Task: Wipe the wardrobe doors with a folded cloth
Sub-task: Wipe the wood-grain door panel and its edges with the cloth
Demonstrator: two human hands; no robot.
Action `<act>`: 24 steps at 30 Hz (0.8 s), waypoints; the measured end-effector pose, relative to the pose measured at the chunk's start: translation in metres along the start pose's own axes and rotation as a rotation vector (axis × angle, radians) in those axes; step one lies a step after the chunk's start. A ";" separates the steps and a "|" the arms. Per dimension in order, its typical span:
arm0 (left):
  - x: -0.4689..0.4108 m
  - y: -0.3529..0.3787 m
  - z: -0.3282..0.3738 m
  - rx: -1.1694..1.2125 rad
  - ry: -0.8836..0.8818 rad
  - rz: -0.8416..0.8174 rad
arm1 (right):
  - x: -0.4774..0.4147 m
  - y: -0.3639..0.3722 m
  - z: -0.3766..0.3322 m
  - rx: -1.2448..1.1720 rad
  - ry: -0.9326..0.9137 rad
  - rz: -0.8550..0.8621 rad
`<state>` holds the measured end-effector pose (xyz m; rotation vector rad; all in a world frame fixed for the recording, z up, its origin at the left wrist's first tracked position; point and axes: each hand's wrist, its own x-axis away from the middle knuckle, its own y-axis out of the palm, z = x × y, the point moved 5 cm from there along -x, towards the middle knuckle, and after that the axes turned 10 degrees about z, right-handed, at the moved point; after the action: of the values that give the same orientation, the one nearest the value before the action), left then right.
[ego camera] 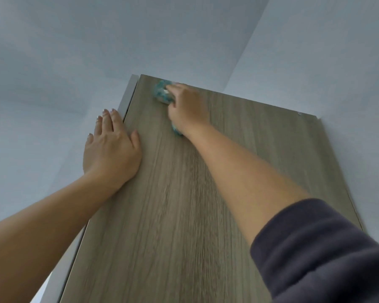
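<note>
A tall wood-grain wardrobe door (184, 204) fills the middle of the head view, seen from below. My right hand (187, 107) reaches up near the door's top left corner and presses a blue and white cloth (161, 92) against the wood, with its fingers curled over the cloth. A bit of the cloth also shows under the wrist. My left hand (112, 149) lies flat with straight fingers on the door's left edge, lower down, holding nothing.
A pale strip of the wardrobe's side panel (129, 95) runs along the door's left edge. White walls and a white ceiling (140, 36) surround the wardrobe. A small round fitting (299, 113) sits at the door's top right corner.
</note>
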<state>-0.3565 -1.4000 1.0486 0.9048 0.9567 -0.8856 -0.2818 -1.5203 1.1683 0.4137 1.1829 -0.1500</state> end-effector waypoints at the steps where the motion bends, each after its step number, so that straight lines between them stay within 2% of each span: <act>1: 0.001 0.000 -0.001 0.008 -0.001 -0.002 | -0.001 -0.012 0.019 0.031 0.058 0.039; 4: 0.002 -0.002 -0.001 0.052 0.002 -0.006 | 0.018 -0.069 0.108 0.182 0.329 0.185; 6: 0.003 -0.003 0.000 0.093 0.004 -0.015 | 0.052 -0.112 0.179 0.307 0.607 0.216; 8: 0.002 -0.003 0.000 0.129 -0.003 -0.027 | 0.089 -0.145 0.221 0.378 0.850 0.258; 10: 0.003 -0.004 0.001 0.151 -0.010 -0.039 | 0.106 -0.149 0.230 0.378 0.905 0.304; 14: 0.002 -0.006 0.000 0.246 -0.019 -0.060 | 0.077 -0.106 0.168 0.268 0.662 0.288; 18: -0.002 -0.008 -0.007 0.471 -0.095 -0.114 | 0.039 -0.028 0.030 -0.011 0.167 0.170; 21: -0.009 -0.008 -0.021 0.891 -0.343 -0.110 | 0.027 0.020 -0.064 -0.100 -0.056 0.041; 24: -0.016 0.003 -0.037 1.281 -0.658 -0.179 | 0.022 0.030 -0.086 -0.138 -0.114 0.007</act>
<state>-0.3694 -1.3623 1.0525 1.4273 -0.2273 -1.8586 -0.3382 -1.4567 1.1277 0.2839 1.0722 -0.0837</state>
